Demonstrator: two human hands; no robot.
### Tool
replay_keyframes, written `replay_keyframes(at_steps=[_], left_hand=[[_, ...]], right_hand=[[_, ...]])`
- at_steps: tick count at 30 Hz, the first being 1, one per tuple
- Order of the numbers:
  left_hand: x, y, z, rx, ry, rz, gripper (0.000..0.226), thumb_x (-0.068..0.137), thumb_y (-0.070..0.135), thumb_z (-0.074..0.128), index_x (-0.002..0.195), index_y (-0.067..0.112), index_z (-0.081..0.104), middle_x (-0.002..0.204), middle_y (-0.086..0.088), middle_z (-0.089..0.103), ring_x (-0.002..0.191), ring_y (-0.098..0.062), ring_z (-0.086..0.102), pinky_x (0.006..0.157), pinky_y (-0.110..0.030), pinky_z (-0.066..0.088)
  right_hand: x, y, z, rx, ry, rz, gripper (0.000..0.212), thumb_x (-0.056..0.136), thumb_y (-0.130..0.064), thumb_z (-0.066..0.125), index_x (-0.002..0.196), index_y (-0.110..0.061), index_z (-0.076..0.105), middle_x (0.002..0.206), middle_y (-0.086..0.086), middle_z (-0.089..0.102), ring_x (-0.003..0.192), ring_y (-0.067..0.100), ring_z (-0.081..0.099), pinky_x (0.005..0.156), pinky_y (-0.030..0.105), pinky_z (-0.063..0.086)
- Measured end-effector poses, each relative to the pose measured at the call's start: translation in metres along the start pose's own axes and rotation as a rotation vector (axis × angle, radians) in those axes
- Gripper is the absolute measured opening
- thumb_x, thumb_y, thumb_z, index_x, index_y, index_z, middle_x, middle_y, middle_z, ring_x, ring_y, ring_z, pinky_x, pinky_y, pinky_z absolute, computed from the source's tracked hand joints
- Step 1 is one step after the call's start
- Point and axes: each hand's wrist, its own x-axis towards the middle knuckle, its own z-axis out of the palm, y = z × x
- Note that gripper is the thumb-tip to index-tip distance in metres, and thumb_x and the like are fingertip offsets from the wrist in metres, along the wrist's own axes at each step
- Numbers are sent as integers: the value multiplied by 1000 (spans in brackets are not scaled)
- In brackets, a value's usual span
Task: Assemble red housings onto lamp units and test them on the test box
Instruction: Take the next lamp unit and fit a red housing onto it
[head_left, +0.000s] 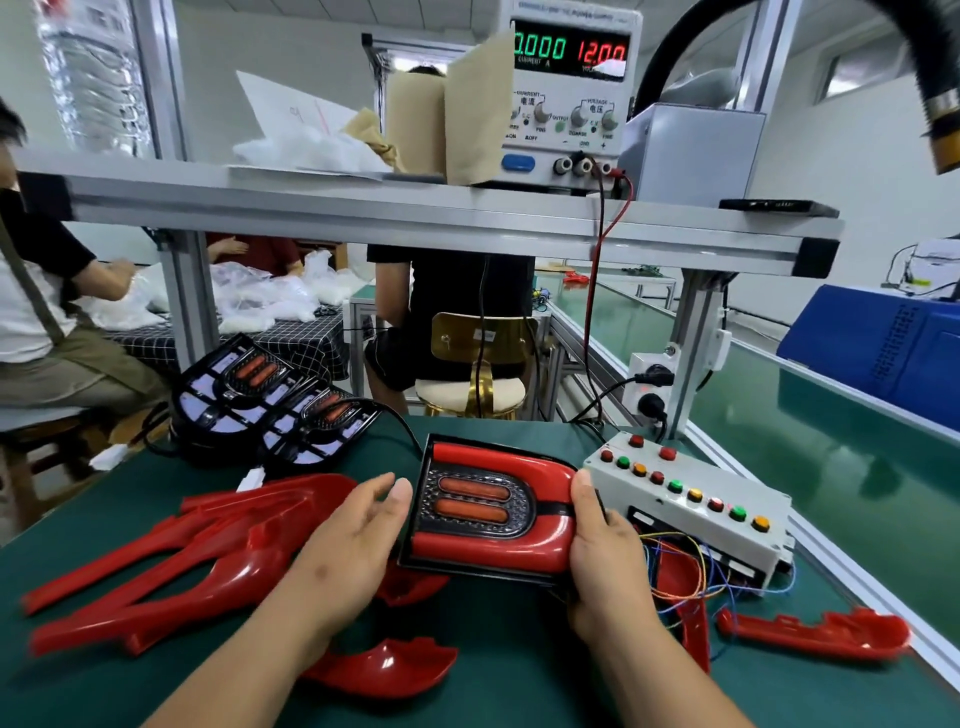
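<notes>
Background power supply (569, 88) reads 12.00 behind lamp unit (488, 506).

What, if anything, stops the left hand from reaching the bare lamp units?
Likely nothing, so yes: the left hand is open, and only low red housings lie between it and the lamp units.

a green-topped bench (519, 649) runs under a grey metal shelf (363, 208) on aluminium posts (195, 301). the walls (831, 208) are plain white, with a small window (852, 73) high on the right. a green conveyor belt (831, 441) stretches away along the right side. beyond the shelf stand a gold-backed stool (480, 353) and a checked-cloth table (291, 343). the light is even and bright.
</notes>
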Motion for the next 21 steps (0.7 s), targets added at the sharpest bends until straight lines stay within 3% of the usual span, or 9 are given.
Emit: replay_keyframes(at_steps=[2, 5, 10, 14, 19, 21], left_hand=[[2, 3, 13, -175, 43, -29, 69, 77, 77, 35, 132, 38, 48, 114, 19, 60, 109, -6, 57, 87, -26, 43], [8, 6, 20, -338, 83, -57, 59, 82, 70, 43, 119, 27, 59, 100, 4, 74, 81, -11, 73, 65, -25, 57], [7, 1, 12, -462, 100, -29, 47, 86, 59, 53, 110, 19, 54, 83, -7, 77, 71, -30, 75, 51, -30, 57], [7, -1, 14, -534, 123, 41, 45, 86, 52, 59, 109, 14, 56, 86, -13, 76, 72, -35, 74, 54, -38, 59], [11, -1, 21, -582, 179, 56, 38, 93, 40, 58, 108, 5, 55, 85, -13, 76, 72, -35, 74, 52, -37, 58], [14, -1, 21, -537, 151, 19, 40, 93, 45, 56, 108, 8, 54, 82, -12, 76, 69, -35, 74, 51, -34, 58]], right_hand=[[-5, 4, 5, -29, -14, -60, 45, 86, -50, 64, 101, -7, 59, 91, 22, 73, 80, 40, 72, 68, 54, 60], [-16, 11, 13, -75, -49, -177, 42, 83, -52, 64, 100, -13, 62, 90, 19, 73, 84, 42, 70, 73, 59, 58], [-29, 16, 20, -115, -145, -277, 57, 63, -64, 66, 99, -21, 63, 89, 11, 74, 80, 31, 73, 64, 43, 61], [-31, 20, 20, -111, -177, -283, 57, 64, -62, 68, 101, -19, 64, 92, 11, 74, 82, 30, 73, 65, 40, 60], [-27, 20, 23, -135, -125, -335, 45, 68, -59, 67, 89, -20, 65, 87, 21, 70, 74, 36, 66, 70, 59, 58], [-24, 20, 23, -142, -107, -319, 51, 67, -60, 65, 91, -15, 64, 82, 19, 71, 73, 37, 68, 68, 54, 59]])
